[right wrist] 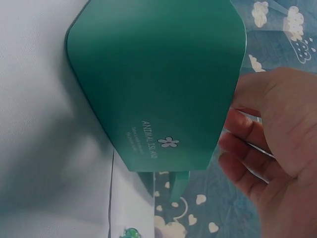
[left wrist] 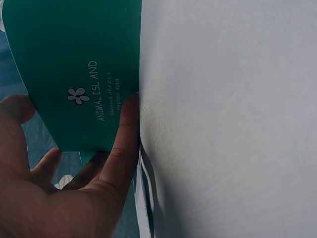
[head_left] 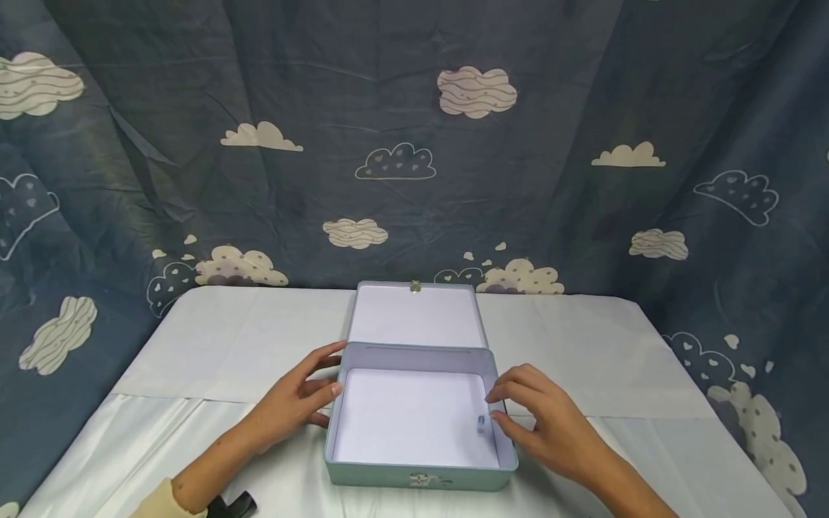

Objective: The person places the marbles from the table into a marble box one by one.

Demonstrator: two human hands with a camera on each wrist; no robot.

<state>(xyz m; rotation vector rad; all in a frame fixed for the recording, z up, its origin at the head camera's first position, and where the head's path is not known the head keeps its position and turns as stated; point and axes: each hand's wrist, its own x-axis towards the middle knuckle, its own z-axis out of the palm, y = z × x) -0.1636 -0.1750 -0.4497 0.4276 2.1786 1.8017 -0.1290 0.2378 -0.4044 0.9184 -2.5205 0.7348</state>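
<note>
A green tin box stands on the white-covered table, its hinged lid folded back behind it. Inside, on the pale floor near the right wall, shows a small, blurred, clear-bluish piece. My left hand rests against the box's left side, thumb at the rim and other fingers spread along the wall. Over the right rim hovers my right hand, fingers and thumb slightly bent and apart, close to the small piece. In the right wrist view its fingertips are beside the rim, with nothing seen between them.
White cloth covers the table. A dark blue curtain with cloud prints hangs behind and at both sides. A black object sits by the left wrist. A small green item shows low in the right wrist view.
</note>
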